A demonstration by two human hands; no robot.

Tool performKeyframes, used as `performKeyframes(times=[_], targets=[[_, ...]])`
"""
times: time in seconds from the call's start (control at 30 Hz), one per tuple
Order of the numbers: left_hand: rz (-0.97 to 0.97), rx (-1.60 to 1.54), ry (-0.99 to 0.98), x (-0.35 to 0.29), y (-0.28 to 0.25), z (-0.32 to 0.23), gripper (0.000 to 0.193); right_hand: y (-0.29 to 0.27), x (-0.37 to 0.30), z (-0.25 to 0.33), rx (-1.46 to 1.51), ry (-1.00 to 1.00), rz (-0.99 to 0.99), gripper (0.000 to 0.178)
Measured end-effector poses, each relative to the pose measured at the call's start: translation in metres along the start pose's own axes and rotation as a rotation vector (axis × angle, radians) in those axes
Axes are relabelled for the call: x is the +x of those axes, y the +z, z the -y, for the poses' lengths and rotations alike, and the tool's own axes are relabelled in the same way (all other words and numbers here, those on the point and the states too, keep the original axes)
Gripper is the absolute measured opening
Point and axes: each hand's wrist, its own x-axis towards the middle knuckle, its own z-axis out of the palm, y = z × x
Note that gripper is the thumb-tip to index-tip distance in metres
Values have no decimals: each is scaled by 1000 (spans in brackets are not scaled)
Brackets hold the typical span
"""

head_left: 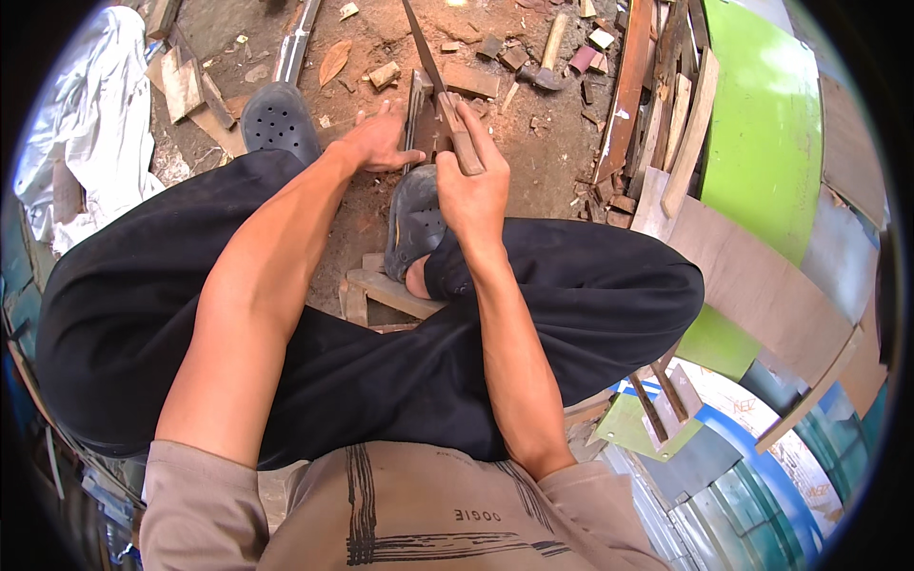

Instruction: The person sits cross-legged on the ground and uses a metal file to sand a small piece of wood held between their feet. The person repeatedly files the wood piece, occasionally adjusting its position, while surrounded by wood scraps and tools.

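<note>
My right hand (473, 190) is closed round the wooden handle (463, 147) of a saw, index finger stretched along it. The saw's narrow dark blade (425, 46) points away from me, beside a piece of wood (416, 109) near the ground. To the left of that piece, my left hand (381, 141) has its fingers spread, thumb reaching toward the wood's side. Whether it presses on the wood I cannot tell. My right foot, in a dark grey clog (415, 224), is close to the wood's near end.
Wood offcuts (385, 75) and a hammer (543, 78) lie on the dirt ahead. Long planks (625, 95) and a green panel (762, 124) are on the right. White cloth (90, 124) lies at the left, near my other clog (279, 119). A small wooden frame (390, 293) is below my foot.
</note>
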Motion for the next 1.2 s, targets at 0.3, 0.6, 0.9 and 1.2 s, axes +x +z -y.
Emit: performKeyframes(times=[0.3, 0.6, 0.9, 1.2], targets=[[-71, 17, -47, -11, 15, 17, 122, -116, -203, 68, -249, 85, 95, 61], [-11, -3, -54, -17, 10, 14, 122, -44, -101, 43, -103, 81, 75, 53], [-58, 22, -23, -6, 10, 11, 123, -23, -47, 21, -56, -22, 48, 50], [-83, 24, -42, -11, 12, 11, 118, -106, -185, 69, -152, 138, 132, 53]])
